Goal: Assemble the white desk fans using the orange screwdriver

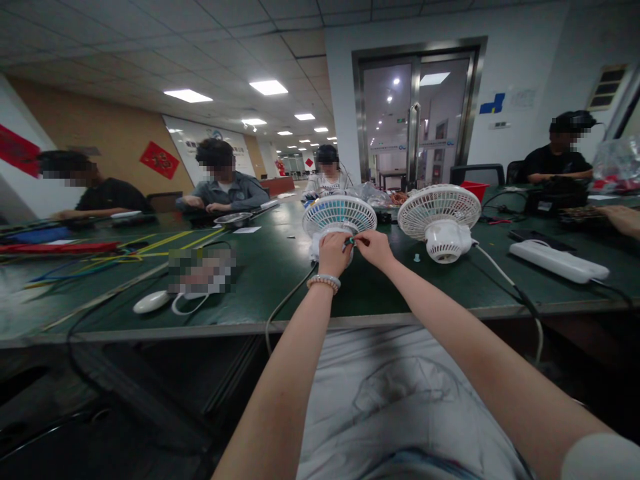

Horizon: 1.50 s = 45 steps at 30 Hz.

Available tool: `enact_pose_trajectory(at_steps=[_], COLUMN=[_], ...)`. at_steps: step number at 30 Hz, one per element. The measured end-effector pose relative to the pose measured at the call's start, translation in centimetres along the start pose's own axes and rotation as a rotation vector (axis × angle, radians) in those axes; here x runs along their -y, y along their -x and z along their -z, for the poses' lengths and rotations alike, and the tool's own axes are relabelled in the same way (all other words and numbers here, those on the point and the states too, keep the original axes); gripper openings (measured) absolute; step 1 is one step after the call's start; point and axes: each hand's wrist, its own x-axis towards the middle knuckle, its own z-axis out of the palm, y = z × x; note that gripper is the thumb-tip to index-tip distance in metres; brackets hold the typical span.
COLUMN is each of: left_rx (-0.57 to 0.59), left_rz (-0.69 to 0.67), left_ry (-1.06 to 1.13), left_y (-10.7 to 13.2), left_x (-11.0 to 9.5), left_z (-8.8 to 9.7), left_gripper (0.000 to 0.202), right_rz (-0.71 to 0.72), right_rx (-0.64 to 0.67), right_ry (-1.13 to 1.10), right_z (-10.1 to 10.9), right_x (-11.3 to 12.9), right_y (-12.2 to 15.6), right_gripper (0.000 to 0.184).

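Both hands meet at the back of a white fan [340, 208], whose round grille faces away from me. My left hand [334, 252], with a beaded bracelet on its wrist, is closed around a small dark and green piece [350, 242] behind the motor housing. From the other side my right hand [376, 249] pinches at the same piece, fingers pressed together. What the piece is, I cannot make out. Much of the motor housing is hidden by my hands. To the right rests a second white fan [440, 208], and a small light-blue plastic part [417, 257] lies between it and my right hand.
A white power strip [557, 261] lies on the green table [260, 293] at right. Left of me are a white mouse-like object [151, 302] and yellow cables [170, 243]. Cords hang over the front edge. Several people sit around the table; a red bin [475, 190] stands behind.
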Motion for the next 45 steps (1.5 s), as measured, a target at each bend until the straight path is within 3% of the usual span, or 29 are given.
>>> enact_pose_trajectory(at_steps=[2,4,8,10,12,16,23,27,31,37,45], left_rx=[0.004,0.006,0.001,-0.001,-0.004,-0.003,-0.001,0.003,-0.009,0.0,0.001], left_rz=[0.002,-0.003,-0.012,-0.013,-0.021,-0.021,-0.024,-0.014,-0.024,-0.018,-0.008], left_ry=[-0.001,-0.001,0.001,-0.003,-0.004,-0.009,0.0,-0.008,-0.012,-0.01,-0.008], left_y=[0.0,-0.1,-0.1,-0.1,-0.1,-0.1,-0.1,-0.2,-0.2,-0.2,-0.2], left_x=[0.1,0.2,0.4,0.4,0.3,0.3,0.2,0.1,0.3,0.3,0.3], left_z=[-0.1,-0.2,-0.3,-0.3,-0.2,-0.1,0.0,0.1,0.0,0.0,0.0], left_gripper=[0.02,0.021,0.021,0.021,0.02,0.02,0.021,0.021,0.02,0.021,0.021], right_rz=[-0.054,-0.201,-0.543,-0.594,-0.582,-0.519,-0.302,-0.466,-0.607,-0.473,-0.432], right_rx=[0.036,0.092,0.383,0.497,0.515,0.322,-0.407,-0.676,-0.692,-0.649,-0.593], right_ry=[0.109,0.248,0.423,0.424,0.413,0.408,0.174,0.067,-0.024,-0.076,0.005], right_z=[0.5,1.0,0.9,0.6,0.4,1.4,4.1,4.6,4.7,4.4,4.0], right_x=[-0.3,-0.8,-1.7,-2.0,-2.2,-2.5,-2.3,-2.5,-2.6,-1.8,-1.9], right_y=[0.0,0.2,0.6,0.6,0.5,0.0,-0.9,-1.4,-1.6,-1.3,-1.3], right_gripper=[0.024,0.029,0.056,0.054,0.048,0.034,0.024,0.028,0.027,0.022,0.027])
